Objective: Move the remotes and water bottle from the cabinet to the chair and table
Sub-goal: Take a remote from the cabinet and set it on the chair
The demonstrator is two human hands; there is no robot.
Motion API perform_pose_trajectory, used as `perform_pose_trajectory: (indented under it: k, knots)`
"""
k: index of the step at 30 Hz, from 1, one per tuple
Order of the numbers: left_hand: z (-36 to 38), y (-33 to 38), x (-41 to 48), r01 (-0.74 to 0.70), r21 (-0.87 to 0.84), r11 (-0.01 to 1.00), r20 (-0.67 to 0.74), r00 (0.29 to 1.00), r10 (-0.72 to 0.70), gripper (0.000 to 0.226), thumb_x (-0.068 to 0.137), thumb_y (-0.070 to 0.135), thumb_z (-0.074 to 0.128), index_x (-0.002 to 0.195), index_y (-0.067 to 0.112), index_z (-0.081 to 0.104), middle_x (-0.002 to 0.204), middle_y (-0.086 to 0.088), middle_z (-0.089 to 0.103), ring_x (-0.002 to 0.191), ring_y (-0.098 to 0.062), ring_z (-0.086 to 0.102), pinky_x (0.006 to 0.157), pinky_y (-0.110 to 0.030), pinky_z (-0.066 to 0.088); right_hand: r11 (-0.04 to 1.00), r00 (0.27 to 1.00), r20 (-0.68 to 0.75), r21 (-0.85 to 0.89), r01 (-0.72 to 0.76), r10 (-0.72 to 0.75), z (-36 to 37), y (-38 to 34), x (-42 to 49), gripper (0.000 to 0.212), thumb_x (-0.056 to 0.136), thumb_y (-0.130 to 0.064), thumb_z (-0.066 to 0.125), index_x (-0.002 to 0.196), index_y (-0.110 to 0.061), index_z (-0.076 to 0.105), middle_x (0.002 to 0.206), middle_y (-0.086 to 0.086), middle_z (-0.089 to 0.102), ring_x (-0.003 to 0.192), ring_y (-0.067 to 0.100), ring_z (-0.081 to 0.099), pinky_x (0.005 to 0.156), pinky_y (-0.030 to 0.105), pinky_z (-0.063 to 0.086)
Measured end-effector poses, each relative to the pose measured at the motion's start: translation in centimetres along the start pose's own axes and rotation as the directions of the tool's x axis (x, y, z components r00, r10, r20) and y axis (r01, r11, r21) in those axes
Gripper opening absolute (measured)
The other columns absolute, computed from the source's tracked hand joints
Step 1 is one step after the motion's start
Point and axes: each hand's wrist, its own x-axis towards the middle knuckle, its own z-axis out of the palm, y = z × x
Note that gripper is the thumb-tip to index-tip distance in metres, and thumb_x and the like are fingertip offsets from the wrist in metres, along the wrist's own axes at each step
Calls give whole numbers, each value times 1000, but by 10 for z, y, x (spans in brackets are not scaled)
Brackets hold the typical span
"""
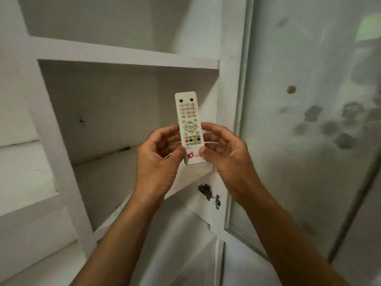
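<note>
A white remote (188, 120) with small buttons, a row of coloured keys and a red logo stands upright in front of the white cabinet's (127, 58) middle shelf. My left hand (158, 159) grips its lower left edge, thumb on the front. My right hand (222, 153) grips its lower right edge in the same way. The remote is held in the air, just above the shelf's front edge. No water bottle, other remote, chair or table is in view.
The shelf board (107, 180) behind the remote holds nothing that I can see. The cabinet's glass door (309, 120) stands open to the right, smudged and reflective. A dark metal latch (206, 191) sits on the frame below my right hand.
</note>
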Motion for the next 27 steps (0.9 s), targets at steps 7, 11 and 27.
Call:
perform_pose_trajectory:
  k: [7,11,27]
  knots:
    - [13,-11,-18,58,-138,989,212,977,-28,35,90,-7,63,119,13,63,115,-3,74,102,-18,74,81,-30,61,988,978,-208,-153,-2,-30,-10,-20,-50,43,93,3,64,129,-20,62,115,3,72,107,19,72,87,34,62]
    - [36,-8,-33,87,-163,983,354,935,-24,38,90,-3,65,123,15,62,118,2,73,103,-10,73,81,-26,61,964,936,-347,-264,-30,-66,-24,-36,-83,43,93,3,64,130,-19,60,115,7,72,106,22,72,87,38,62]
    - [158,32,-130,177,-324,929,644,761,79,44,87,-7,68,126,10,60,115,-4,75,102,-16,74,82,-31,62,905,743,-636,-414,-101,-208,-107,-122,-218,48,90,7,68,126,-23,65,106,2,68,96,17,70,80,32,63]
